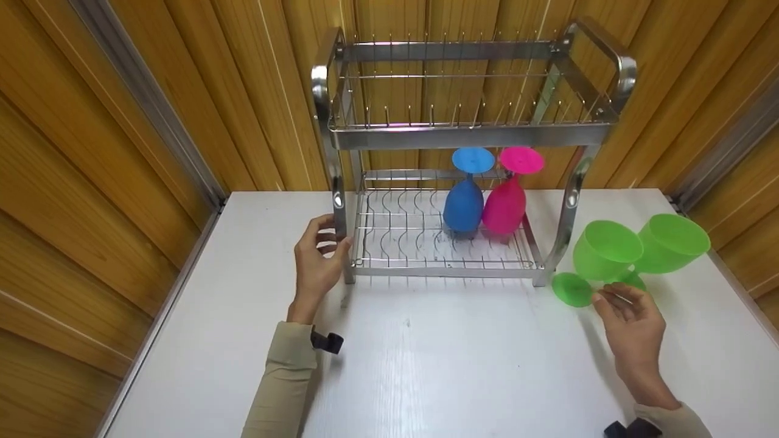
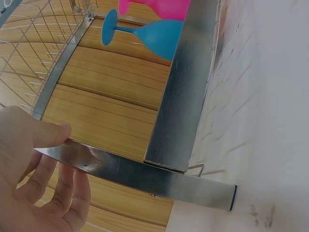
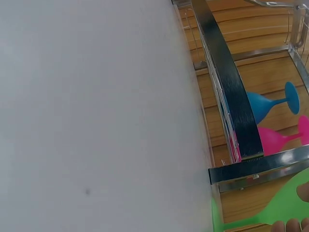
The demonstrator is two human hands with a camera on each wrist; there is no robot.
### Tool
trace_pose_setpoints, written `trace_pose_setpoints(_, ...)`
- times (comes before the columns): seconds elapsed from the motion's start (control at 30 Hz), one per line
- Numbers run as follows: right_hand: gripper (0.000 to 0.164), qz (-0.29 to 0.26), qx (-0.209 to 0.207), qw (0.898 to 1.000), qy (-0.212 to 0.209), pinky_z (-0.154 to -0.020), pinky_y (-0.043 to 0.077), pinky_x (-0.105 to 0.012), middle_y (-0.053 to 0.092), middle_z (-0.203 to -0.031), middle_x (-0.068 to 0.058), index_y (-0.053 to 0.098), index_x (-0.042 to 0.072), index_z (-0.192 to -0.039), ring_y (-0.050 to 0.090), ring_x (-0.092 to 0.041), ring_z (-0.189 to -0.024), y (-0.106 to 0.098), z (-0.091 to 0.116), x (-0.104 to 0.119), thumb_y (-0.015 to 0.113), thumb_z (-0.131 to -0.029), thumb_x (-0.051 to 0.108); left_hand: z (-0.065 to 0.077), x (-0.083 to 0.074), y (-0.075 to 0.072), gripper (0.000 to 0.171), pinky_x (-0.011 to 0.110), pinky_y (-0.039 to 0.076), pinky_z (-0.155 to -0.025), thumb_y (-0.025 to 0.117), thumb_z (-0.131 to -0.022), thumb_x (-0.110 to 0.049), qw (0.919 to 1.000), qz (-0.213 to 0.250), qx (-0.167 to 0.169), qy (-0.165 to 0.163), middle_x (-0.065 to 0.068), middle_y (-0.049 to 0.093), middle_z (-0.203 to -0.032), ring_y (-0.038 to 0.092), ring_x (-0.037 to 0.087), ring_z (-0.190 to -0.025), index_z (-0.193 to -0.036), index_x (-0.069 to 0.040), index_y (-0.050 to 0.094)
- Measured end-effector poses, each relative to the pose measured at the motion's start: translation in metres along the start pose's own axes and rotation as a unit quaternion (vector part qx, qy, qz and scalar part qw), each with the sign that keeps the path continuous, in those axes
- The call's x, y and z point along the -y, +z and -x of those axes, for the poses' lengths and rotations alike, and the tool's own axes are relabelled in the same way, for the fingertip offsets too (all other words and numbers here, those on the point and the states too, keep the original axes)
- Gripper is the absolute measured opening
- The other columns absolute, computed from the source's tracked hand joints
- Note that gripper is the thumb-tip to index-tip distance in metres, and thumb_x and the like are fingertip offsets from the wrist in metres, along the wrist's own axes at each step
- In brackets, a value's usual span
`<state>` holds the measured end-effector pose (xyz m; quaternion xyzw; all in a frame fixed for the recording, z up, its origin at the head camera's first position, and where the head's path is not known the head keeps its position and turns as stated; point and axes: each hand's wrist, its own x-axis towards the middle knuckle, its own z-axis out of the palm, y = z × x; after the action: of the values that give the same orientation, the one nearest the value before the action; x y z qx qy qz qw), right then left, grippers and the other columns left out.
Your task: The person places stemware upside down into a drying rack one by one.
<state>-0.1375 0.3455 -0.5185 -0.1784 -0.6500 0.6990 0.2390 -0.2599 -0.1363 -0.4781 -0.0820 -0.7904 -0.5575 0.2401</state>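
In the head view my left hand (image 1: pixel 319 261) grips the left front post of a metal dish rack (image 1: pixel 435 272); the left wrist view shows the thumb on one side of the post (image 2: pixel 111 166) and the fingers round the other. My right hand (image 1: pixel 636 328) is beside two upright green goblets, its loosely bent fingers close to the base of the nearer green goblet (image 1: pixel 607 252). Behind it stands the farther green goblet (image 1: pixel 672 246). In the right wrist view, thumb and fingers are apart and overlap a green bowl (image 3: pixel 285 205).
Upside down on the rack's lower shelf are a blue goblet (image 1: pixel 464 204) and a pink goblet (image 1: pixel 506 204). The upper tier (image 1: pixel 468 137) carries upright wire prongs. The rack stands on a white table (image 1: pixel 426 359) near the wooden wall (image 1: pixel 255 109).
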Motion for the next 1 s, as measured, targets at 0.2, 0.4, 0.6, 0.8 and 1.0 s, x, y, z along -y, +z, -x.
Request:
trace_pose_setpoints(0.2,0.039,0.022,-0.002,0.999,0.046,-0.09,0.057,-0.008,0.065,-0.119,0.005,0.06,0.006,-0.129,0.066,-0.005,-0.11,0.001,-0.016,-0.005,0.074,-0.095,-0.007,0.0,0.001,0.0,0.046,0.041,0.066,-0.087,0.081,-0.091,-0.001,1.0,0.004,0.002,-0.006,0.012,0.073,-0.123,0.074,0.026,-0.101,-0.134,-0.006,0.065)
trace_pose_setpoints(0.4,0.043,0.045,0.015,0.997,0.068,-0.092,0.055,-0.007,0.063,-0.119,0.01,0.058,0.019,-0.128,0.063,-0.004,-0.112,0.008,-0.03,-0.008,0.074,-0.096,-0.006,0.0,0.0,-0.001,0.046,0.041,0.065,-0.087,0.081,-0.092,-0.003,1.0,0.0,0.004,-0.004,0.012,0.073,-0.123,0.073,0.025,-0.102,-0.135,-0.006,0.065)
trace_pose_setpoints(0.6,0.044,0.088,0.04,0.994,0.058,-0.094,0.052,-0.006,0.064,-0.116,0.016,0.062,0.019,-0.13,0.062,-0.002,-0.111,0.012,-0.041,-0.015,0.074,-0.095,-0.005,0.001,0.001,-0.001,0.046,0.041,0.065,-0.088,0.081,-0.093,-0.005,1.0,-0.001,0.005,0.0,0.013,0.072,-0.124,0.074,0.026,-0.102,-0.136,-0.006,0.064)
trace_pose_setpoints(0.8,0.043,0.16,0.064,0.981,0.089,-0.101,0.049,-0.009,0.059,-0.119,0.023,0.058,0.022,-0.139,0.055,0.003,-0.114,0.014,-0.045,-0.016,0.075,-0.1,0.013,0.0,0.001,-0.001,0.046,0.044,0.066,-0.087,0.081,-0.093,-0.003,0.9999,0.008,0.007,0.005,0.014,0.072,-0.123,0.074,0.028,-0.102,-0.135,-0.005,0.064)
trace_pose_setpoints(1.0,0.055,0.206,0.075,0.969,0.114,-0.123,0.043,-0.032,0.056,-0.125,0.02,0.051,0.018,-0.151,0.052,0.001,-0.121,0.016,-0.048,-0.016,0.075,-0.102,0.026,0.0,0.001,-0.001,0.046,0.046,0.065,-0.087,0.081,-0.093,-0.002,0.9999,0.008,0.008,0.005,0.014,0.072,-0.123,0.073,0.028,-0.101,-0.135,-0.005,0.064)
